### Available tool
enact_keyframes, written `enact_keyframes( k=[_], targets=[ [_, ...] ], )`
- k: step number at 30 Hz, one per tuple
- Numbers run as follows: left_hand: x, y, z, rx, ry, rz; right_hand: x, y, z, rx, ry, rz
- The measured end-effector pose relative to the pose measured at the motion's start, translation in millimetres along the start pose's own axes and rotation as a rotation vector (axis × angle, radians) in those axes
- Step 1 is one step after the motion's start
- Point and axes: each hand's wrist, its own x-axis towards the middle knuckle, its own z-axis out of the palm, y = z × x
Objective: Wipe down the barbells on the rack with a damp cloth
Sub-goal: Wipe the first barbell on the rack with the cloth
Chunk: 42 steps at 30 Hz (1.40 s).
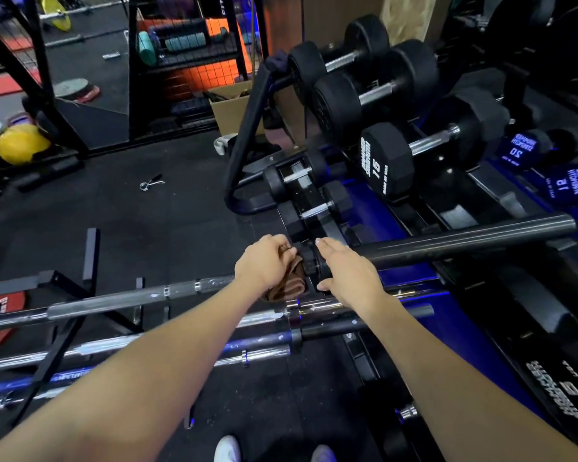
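Note:
Several barbells lie across a low black rack [90, 255] in front of me. The top barbell has a grey knurled shaft [131, 296] on the left and a black sleeve [464, 243] on the right. My left hand [264, 265] grips a brown cloth [287, 283] pressed against this barbell near its collar. My right hand [347, 271] wraps the inner end of the black sleeve, fingers curled over it. Lower chrome barbells [181, 348] run under my forearms.
A dumbbell rack [244, 138] with black dumbbells [387, 161] stands to the right and beyond the barbells. A collar clip [151, 182] lies on the black rubber floor. A cardboard box [231, 105] and a yellow ball [20, 143] sit farther back. My shoes [227, 450] show at the bottom.

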Motion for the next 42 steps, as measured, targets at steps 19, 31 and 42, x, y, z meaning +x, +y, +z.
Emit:
enact_keyframes(
  k=[19,31,42],
  targets=[
    [-27,-8,11,0.251,0.218,0.122,-4,-5,-1,-0.023,-0.008,0.020],
    [-6,4,3,0.063,0.075,-0.069,-3,-2,2,-0.016,0.001,0.028],
    [-36,5,42,0.426,0.425,0.228,-1,-4,0,-0.010,0.026,0.009]
  ],
)
